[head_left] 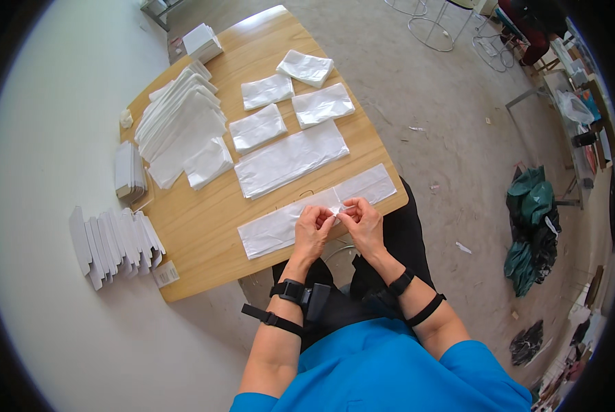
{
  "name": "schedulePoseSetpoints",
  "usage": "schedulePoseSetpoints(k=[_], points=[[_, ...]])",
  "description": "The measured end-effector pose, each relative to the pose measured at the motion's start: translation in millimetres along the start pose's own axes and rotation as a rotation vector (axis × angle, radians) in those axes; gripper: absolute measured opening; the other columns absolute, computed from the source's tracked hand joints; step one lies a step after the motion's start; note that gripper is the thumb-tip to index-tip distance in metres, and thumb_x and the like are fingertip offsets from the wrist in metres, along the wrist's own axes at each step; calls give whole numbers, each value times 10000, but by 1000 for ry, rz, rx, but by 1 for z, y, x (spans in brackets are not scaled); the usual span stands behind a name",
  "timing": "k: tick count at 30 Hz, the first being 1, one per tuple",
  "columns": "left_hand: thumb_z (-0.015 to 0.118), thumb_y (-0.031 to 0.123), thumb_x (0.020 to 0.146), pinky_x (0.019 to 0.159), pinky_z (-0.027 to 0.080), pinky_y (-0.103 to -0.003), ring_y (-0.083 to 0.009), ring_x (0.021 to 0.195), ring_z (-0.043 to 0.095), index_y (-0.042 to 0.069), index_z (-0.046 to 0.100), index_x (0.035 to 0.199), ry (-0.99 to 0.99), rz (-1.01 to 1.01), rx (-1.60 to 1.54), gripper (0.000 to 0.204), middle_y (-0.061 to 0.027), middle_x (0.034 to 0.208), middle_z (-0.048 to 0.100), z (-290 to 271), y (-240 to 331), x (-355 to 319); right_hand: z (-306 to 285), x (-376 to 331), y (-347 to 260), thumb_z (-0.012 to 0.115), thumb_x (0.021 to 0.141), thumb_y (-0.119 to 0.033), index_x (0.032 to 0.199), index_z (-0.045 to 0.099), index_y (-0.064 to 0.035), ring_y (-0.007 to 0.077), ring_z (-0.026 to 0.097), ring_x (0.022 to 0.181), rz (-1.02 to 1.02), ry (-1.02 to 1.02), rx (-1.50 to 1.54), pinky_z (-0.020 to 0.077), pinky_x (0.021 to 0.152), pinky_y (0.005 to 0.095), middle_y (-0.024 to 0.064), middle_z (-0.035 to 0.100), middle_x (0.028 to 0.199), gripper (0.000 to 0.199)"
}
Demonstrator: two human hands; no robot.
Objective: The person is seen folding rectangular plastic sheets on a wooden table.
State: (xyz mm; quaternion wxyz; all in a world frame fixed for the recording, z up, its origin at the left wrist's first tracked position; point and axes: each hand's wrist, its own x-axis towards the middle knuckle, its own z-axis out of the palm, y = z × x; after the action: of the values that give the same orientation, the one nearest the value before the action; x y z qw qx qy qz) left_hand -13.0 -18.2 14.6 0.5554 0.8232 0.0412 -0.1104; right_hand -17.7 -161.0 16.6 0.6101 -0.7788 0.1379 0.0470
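A long, flat strip of thin white plastic film (270,230) lies along the near edge of the wooden table, with a crosswise line near its middle. Over that middle, my left hand (313,230) and my right hand (364,226) meet with fingertips pinched together. Between them is a small, shiny whitish piece of film (335,209); whether it belongs to the strip I cannot tell. Thin dark curved lines (309,192) show just beyond my left fingers. Farther off lies a wider folded white film sheet (290,161).
Beyond are several folded white packets (258,128), a fanned pile of white sheets (180,123) and a white stack (202,42). More stacked white pieces (129,172) and folded white cards (115,244) line the wall side of the wooden table (204,213). Green and black bags (530,226) lie on the floor at right.
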Motion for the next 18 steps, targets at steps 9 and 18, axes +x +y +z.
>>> schedulePoseSetpoints(k=[9, 18], points=[[652, 139, 872, 634, 442, -249, -102, 683, 510, 9, 618, 866, -1, -67, -122, 135, -34, 803, 525, -4, -9, 2, 0, 0, 5, 648, 767, -14, 998, 582, -6, 252, 626, 719, -104, 34, -165, 506, 661, 332, 125, 619, 800, 241], [615, 165, 886, 651, 443, -271, -121, 702, 515, 9, 580, 881, -47, -41, -28, 160, -47, 809, 540, -9, -7, 3, 13, 11, -7, 663, 739, -100, 1114, 532, -42, 331, 601, 845, -164, 112, -403, 495, 722, 420, 147, 555, 1007, 402]])
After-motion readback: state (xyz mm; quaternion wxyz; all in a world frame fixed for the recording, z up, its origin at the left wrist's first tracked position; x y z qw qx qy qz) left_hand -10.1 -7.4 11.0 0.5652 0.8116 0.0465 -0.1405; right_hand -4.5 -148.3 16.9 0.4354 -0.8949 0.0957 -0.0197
